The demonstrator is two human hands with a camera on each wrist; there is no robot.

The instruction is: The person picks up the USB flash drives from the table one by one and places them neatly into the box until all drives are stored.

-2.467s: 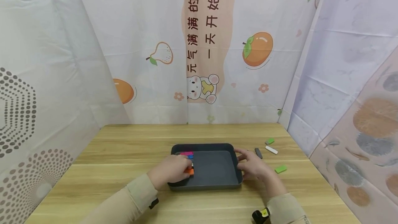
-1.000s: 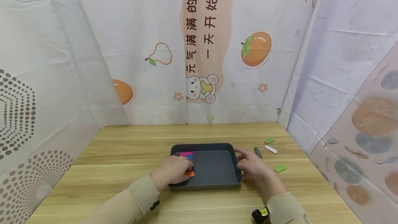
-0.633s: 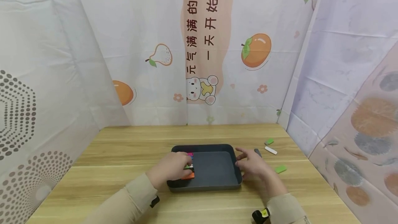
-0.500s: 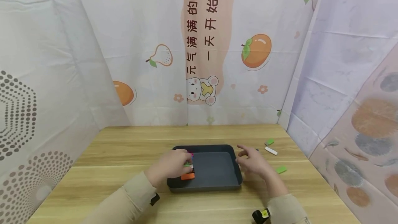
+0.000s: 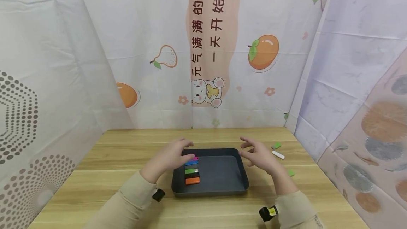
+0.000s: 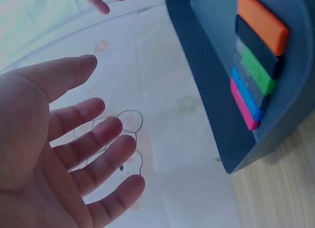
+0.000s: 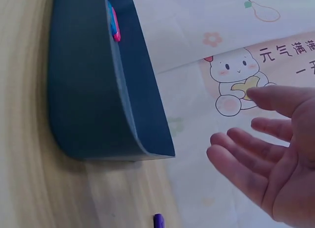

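Note:
A dark grey tray [image 5: 222, 174] sits on the wooden table. Along its left side several USB flash drives lie in a row: an orange one [image 5: 192, 180] nearest, then black, a green one [image 5: 191, 171], dark grey, blue, and a pink one [image 6: 244, 104] at the far end. My left hand [image 5: 168, 156] is raised over the tray's left rim, palm showing and fingers relaxed with nothing in them, as the left wrist view confirms. Beside the right rim, my right hand [image 5: 259, 156] is lifted too, its fingers loosely spread and holding nothing.
Right of the tray lie a white stick-shaped piece [image 5: 278, 154], a green flash drive [image 5: 276, 145] at the back and another green piece [image 5: 290, 172], partly behind the right forearm. A purple piece [image 7: 158, 221] shows at the right wrist view's bottom. Printed curtains enclose the table.
My left hand has let go of the drives and moved up and left, uncovering the row. The right hand has risen from the tray's right wall; the dark piece behind it is now hidden.

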